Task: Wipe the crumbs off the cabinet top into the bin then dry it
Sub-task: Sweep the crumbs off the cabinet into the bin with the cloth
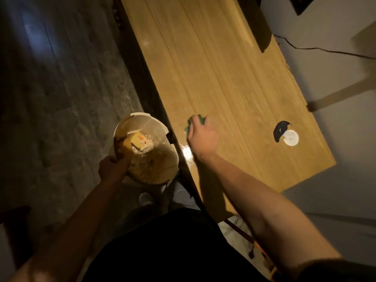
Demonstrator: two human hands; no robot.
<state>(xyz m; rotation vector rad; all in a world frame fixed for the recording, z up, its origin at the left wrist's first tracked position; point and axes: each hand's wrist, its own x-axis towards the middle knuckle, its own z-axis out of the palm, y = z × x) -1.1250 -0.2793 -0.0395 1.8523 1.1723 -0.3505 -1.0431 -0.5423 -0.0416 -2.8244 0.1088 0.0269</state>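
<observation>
The wooden cabinet top (pixel 234 82) runs from upper left to lower right. My right hand (pixel 201 137) presses a green sponge (pixel 201 120) onto it near the front edge, fingers curled over the sponge. Pale crumbs and a bright glare spot (pixel 187 154) lie just behind the hand by the edge. My left hand (pixel 110 168) grips the near rim of a white bin (pixel 130 121) held beside the cabinet edge, below the top. Inside the bin lie a yellow box (pixel 139 142) and crumpled brownish waste.
A white round disc with a dark cutout (pixel 285 136) sits near the right end of the top. A dark device (pixel 256 23) stands at the far back, with a black cable (pixel 317 48) trailing along the wall. Grey floor lies to the left.
</observation>
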